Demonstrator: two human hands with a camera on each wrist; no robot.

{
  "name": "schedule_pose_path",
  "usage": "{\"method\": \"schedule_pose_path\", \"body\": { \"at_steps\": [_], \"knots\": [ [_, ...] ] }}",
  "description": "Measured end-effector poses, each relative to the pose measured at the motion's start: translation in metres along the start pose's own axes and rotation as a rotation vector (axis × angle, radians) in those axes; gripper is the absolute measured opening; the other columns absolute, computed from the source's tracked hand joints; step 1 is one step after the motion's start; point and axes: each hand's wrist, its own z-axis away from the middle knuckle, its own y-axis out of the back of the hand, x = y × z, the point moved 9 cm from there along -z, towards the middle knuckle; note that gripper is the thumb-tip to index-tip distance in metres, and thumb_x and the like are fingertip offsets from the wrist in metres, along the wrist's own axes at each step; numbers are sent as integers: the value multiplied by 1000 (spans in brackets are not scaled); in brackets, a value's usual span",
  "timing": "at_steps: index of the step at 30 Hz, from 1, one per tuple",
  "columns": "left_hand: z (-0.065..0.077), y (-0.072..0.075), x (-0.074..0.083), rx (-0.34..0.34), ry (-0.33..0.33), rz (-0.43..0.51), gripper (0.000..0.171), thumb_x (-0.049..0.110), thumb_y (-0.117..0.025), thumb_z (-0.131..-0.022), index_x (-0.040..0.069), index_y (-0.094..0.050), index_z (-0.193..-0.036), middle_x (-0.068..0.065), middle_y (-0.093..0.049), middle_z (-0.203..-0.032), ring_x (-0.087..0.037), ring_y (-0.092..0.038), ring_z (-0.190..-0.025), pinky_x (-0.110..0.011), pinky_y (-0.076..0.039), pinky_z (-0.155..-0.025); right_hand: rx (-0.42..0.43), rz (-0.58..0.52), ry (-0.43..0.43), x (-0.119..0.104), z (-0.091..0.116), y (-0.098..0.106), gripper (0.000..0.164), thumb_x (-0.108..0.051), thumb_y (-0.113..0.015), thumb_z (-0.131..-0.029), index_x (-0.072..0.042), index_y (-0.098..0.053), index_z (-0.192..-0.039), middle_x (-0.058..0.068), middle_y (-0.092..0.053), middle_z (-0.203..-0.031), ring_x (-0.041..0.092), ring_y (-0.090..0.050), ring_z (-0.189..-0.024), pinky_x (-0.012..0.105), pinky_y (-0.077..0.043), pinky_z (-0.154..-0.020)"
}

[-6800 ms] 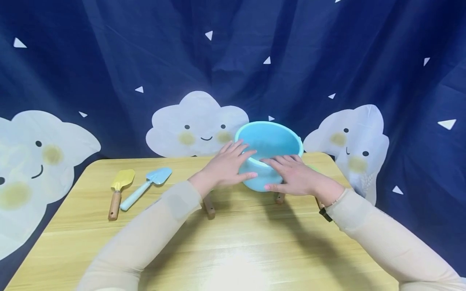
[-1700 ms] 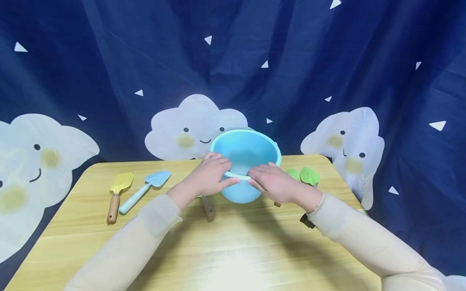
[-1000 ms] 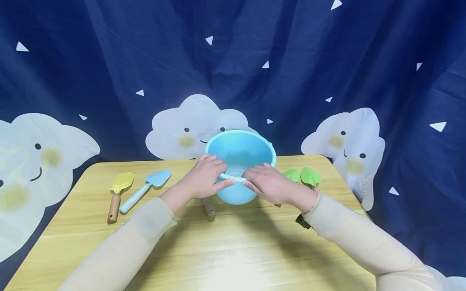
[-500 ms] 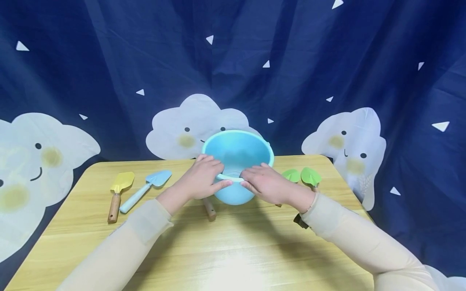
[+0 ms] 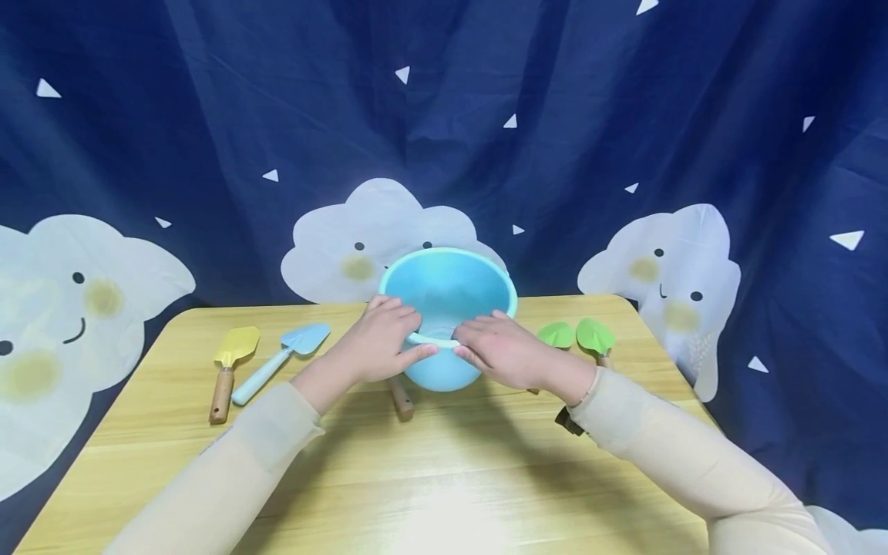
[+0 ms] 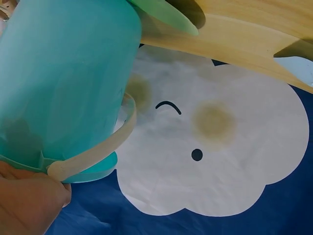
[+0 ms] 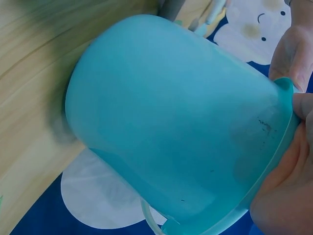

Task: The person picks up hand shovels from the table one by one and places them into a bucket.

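Observation:
A light blue bucket stands at the middle of the wooden table's far part, its mouth facing up and its inside visible. My left hand grips the near rim on the left, fingers curled inside and thumb outside. On the rim's right side my right hand holds on the same way. The left wrist view shows the bucket's pale carrying handle hanging by the rim. In the right wrist view, the base is close to the tabletop. A wooden-handled tool lies partly hidden behind the bucket and left hand.
On the table's left lie a yellow trowel with a wooden handle and a light blue trowel. Two green-bladed trowels, one nearer and one farther right, are partly covered by my right arm. A dark blue curtain hangs behind.
Earlier my hands lay spread against the bucket, which was farther right. Since then the fingers have curled over its rim and the bucket has shifted left, uncovering the green trowels; lately it moves only slightly.

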Motion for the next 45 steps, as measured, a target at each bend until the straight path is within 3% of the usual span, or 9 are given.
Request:
{"method": "schedule_pose_path", "body": {
  "at_steps": [45],
  "knots": [
    [19,9,-5,-1,31,14,42,57,-52,-98,18,-51,-82,7,-46,-75,-19,-43,-81,-43,-32,-95,17,-12,49,-11,-11,-3,15,-28,-50,-106,-19,-54,-95,-8,-46,-78,14,-43,-77,31,-31,-73]
  ]
}}
